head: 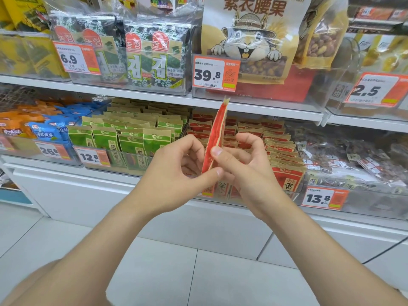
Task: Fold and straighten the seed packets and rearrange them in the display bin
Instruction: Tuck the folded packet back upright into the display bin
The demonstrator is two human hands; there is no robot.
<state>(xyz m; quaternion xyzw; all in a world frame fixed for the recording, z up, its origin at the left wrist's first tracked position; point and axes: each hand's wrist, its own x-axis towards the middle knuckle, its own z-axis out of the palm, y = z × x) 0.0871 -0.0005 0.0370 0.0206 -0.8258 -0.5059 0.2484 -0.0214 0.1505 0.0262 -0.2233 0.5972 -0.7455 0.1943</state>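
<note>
Between both hands' fingers (217,151) stands a red seed packet (217,131), edge-on.

The red seed packet (217,131) is standing edge-on to the camera, so its printed faces are not showing. Its lower end is disappearing between the pinching left hand (174,173) and right hand (249,171). The hands are covering part of the front row of red packets (284,180) and most of one price tag (207,192). The picture's top edge is cutting off the cashew bag (254,40). Small print on the 13.8 tag (324,198) is blurring beyond reading.
</note>
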